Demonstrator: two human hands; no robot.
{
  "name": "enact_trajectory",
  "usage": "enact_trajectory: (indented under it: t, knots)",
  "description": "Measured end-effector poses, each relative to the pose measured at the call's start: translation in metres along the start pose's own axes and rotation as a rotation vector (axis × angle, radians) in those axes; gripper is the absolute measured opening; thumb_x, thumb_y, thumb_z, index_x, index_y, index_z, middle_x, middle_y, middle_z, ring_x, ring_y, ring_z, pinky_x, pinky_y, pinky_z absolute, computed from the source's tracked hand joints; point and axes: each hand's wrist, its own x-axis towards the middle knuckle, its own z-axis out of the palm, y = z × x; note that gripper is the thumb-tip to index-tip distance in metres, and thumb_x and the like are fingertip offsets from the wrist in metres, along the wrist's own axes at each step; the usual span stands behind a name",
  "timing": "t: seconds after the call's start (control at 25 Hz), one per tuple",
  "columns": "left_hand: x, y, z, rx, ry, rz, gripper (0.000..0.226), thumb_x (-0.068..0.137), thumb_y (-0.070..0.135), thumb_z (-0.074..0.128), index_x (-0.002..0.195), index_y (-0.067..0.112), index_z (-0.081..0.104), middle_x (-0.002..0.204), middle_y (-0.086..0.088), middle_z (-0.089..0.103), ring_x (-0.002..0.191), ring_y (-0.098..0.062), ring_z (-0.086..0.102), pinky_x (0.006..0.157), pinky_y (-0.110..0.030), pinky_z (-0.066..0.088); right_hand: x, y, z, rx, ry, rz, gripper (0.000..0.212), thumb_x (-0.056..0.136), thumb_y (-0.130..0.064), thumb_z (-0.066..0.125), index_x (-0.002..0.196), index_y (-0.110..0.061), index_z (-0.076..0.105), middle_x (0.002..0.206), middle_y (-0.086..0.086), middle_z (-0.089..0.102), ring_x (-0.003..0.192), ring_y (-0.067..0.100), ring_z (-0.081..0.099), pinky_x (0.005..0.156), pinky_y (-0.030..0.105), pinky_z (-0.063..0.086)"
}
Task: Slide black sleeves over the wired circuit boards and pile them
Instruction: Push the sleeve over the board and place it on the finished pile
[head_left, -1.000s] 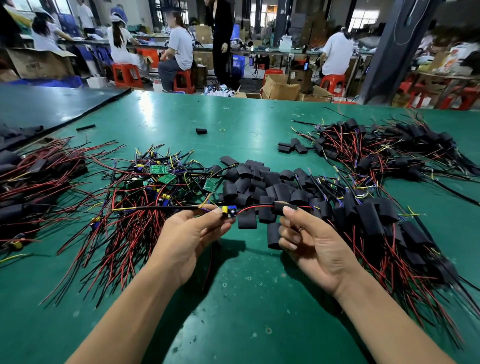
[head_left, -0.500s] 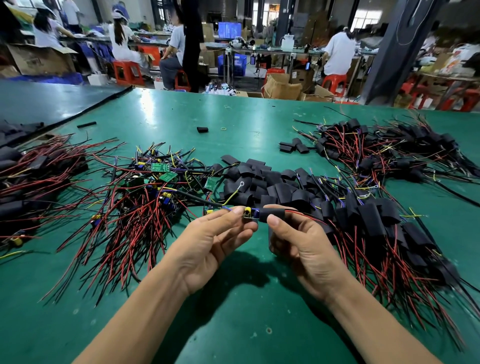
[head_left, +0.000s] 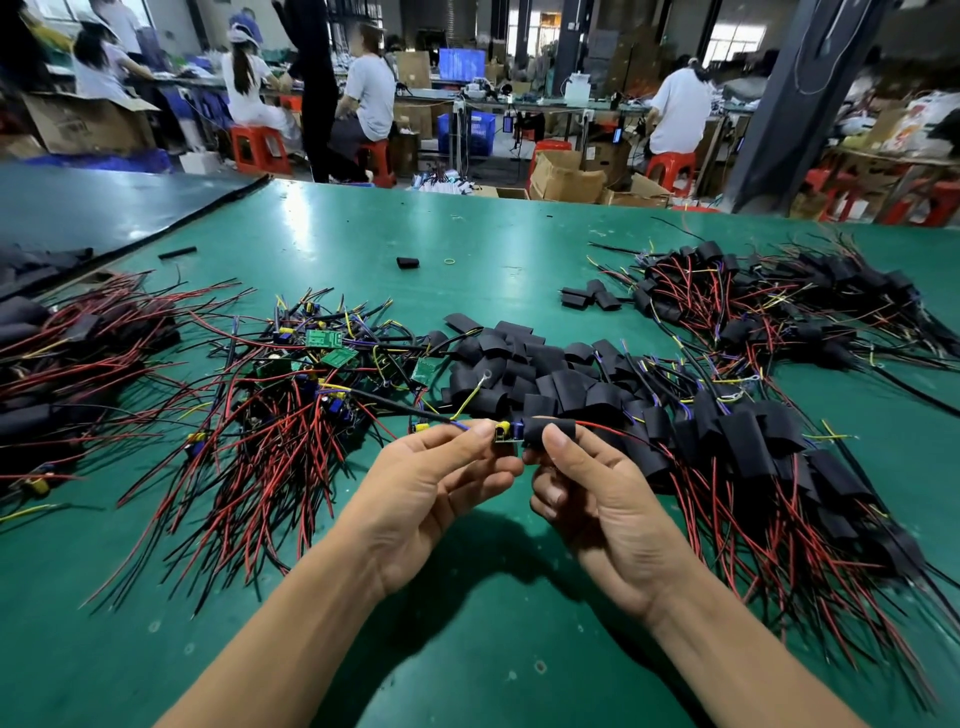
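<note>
The left hand pinches the circuit board steady; the right hand pinches the black sleeve end-on against it — aligned, apparently, for sliding over.

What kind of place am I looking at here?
Most likely an electronics assembly workshop: heaps of wired circuit boards and black sleeves cover a green table, and seated workers fill benches behind.

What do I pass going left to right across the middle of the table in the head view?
Dark sleeved bundles with red wires → tangle of bare green circuit boards → heap of loose black sleeves → pile of black-sleeved boards with red wires.
</note>
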Motion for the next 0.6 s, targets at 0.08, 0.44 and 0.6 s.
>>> enact_trajectory:
  t: [0.08, 0.44, 0.6]
  knots:
    - [-0.0003, -0.0009, 0.0, 0.031, 0.008, 0.03, 0.015, 0.071, 0.012, 0.073, 0.08, 0.001, 0.069, 0.08, -0.019, 0.073, 0.064, -0.022, 0.073, 0.056, -0.022, 0.058, -0.0003, -0.0004, 0.0015, 0.017, 0.016, 0.009, 0.029, 0.071, -0.021, 0.078, 0.093, -0.005, 0.068, 0.079, 0.007, 0.068, 0.048, 0.008, 0.044, 0.047, 0.018, 0.04]
    - [-0.0023, -0.0047, 0.0048, -0.02, -0.014, 0.031, 0.014, 0.063, 0.016, 0.08, 0.075, 0.009, 0.078, 0.077, -0.014, 0.072, 0.059, -0.017, 0.069, 0.053, -0.021, 0.056, -0.0042, 0.0033, 0.0085, -0.024, 0.058, -0.045, 0.018, 0.071, -0.02, 0.076, 0.086, -0.013, 0.07, 0.073, -0.001, 0.065, 0.048, 0.007, 0.045, 0.046, 0.018, 0.041]
    - [-0.0035, -0.0027, 0.0052, -0.051, -0.049, -0.076, 0.01, 0.069, 0.017, 0.076, 0.076, 0.011, 0.08, 0.078, -0.011, 0.073, 0.058, -0.012, 0.068, 0.053, -0.019, 0.056, -0.0042, -0.0001, 0.0065, -0.112, 0.018, -0.078, 0.024, 0.069, -0.023, 0.08, 0.092, -0.014, 0.076, 0.077, 0.005, 0.066, 0.05, 0.009, 0.047, 0.047, 0.018, 0.043]
